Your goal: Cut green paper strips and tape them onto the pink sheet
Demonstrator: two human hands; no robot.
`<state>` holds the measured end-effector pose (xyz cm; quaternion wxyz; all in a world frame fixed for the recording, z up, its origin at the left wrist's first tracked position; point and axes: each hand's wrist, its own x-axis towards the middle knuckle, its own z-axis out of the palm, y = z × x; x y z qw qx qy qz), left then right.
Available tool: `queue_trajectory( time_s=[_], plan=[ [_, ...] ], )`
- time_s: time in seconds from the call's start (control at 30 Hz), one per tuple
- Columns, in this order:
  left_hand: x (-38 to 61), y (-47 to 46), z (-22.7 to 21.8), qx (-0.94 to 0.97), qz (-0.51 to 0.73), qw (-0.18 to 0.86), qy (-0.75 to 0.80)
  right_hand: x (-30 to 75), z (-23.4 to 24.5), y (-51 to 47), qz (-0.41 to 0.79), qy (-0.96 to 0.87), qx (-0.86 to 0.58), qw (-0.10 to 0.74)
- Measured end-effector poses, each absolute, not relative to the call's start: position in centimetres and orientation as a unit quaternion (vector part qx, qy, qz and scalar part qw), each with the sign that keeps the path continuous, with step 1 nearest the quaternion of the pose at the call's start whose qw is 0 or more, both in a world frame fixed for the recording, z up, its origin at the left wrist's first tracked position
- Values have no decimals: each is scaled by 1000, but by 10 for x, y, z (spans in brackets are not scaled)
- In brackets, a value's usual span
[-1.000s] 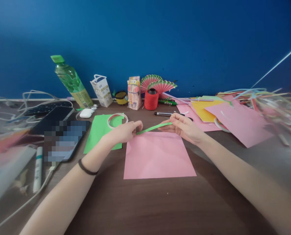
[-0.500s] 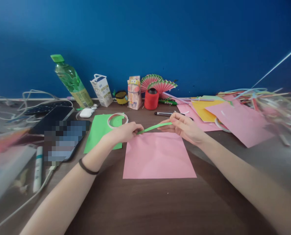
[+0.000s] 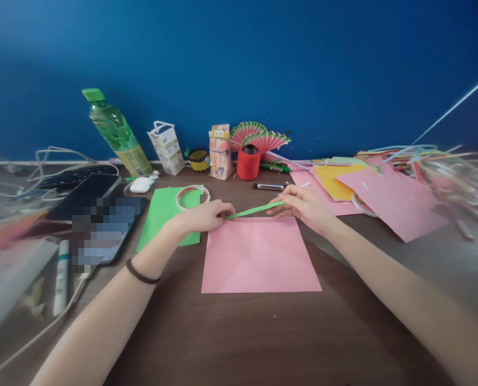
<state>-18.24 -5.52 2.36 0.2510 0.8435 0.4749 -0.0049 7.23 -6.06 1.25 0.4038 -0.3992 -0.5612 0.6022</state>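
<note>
Green strip (image 3: 255,210) — pink sheet (image 3: 261,257)

place: craft desk (image 3: 231,338) | blue wall (image 3: 239,64) behind | pink sheet (image 3: 259,257), green sheet (image 3: 158,220) | paper fans (image 3: 269,142) | pen (image 3: 269,186) | phone (image 3: 112,230)

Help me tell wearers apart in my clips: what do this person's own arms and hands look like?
The left arm wears a thin, plain, dark band near the wrist; the right arm shows no band or watch. No sleeve is in view on either, and the left hand and right hand are ungloved.
</note>
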Motion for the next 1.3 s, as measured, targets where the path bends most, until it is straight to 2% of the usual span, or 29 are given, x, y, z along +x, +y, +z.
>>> queue_trajectory(
  time_s=[0.13,0.3,0.73,1.3],
  plan=[
    [-181,-56,26,836,6,259,483,75,8,-57,598,-555,-441,374],
    [-180,-57,23,824,31,253,505,75,7,-58,528,-595,-522,308],
    [-178,-57,18,824,48,237,513,81,4,-57,445,-676,-540,232],
    [-175,-56,18,815,45,233,529,80,-5,-55,374,-704,-565,213]
  ],
)
